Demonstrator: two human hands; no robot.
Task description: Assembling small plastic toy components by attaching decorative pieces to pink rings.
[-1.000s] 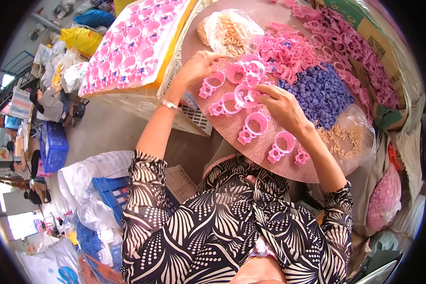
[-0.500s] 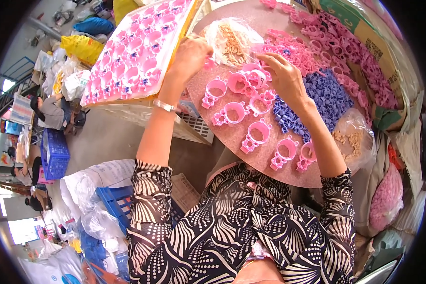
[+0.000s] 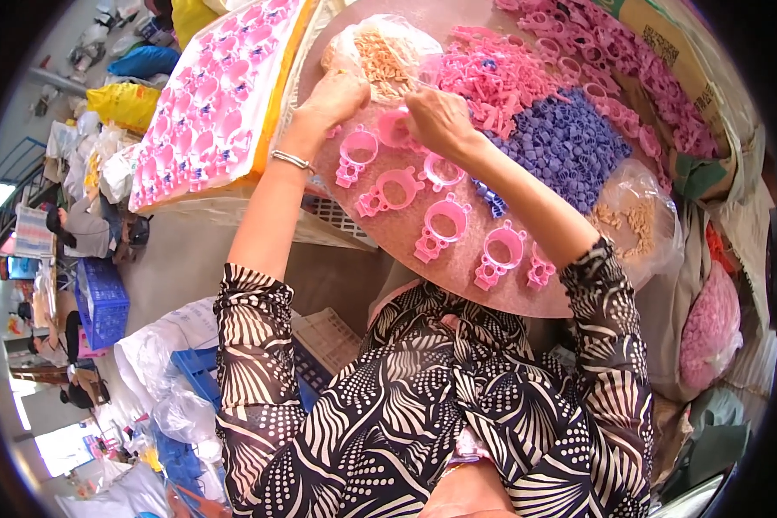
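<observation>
My left hand point(image 3: 337, 97) is closed at the near left edge of a clear plastic bag point(image 3: 341, 47) of small beige pieces point(image 3: 387, 65). Its fingertips point away, so what they pinch is hidden. Close to its right, my right hand point(image 3: 443, 121) is curled closed over the table, beside a pink ring-shaped plastic part point(image 3: 394, 129). Whatever its fingers grip is also out of sight. Several more pink ring parts with small ears lie spread in front of both hands, among them one ring point(image 3: 446, 220) and another ring point(image 3: 502, 250).
A tray point(image 3: 263, 129) of pink parts with blue bits stands left of the round table point(image 3: 548, 298). Heaps of small pink pieces point(image 3: 492, 82) and blue pieces point(image 3: 570, 142) lie right of my hands. Another beige-filled bag point(image 3: 634, 216) and a cardboard box point(image 3: 665, 52) sit further right.
My right hand has moved left toward my left hand, and its fingers have closed. My left hand has come nearer the bag of beige pieces. The whole view has shifted slightly.
</observation>
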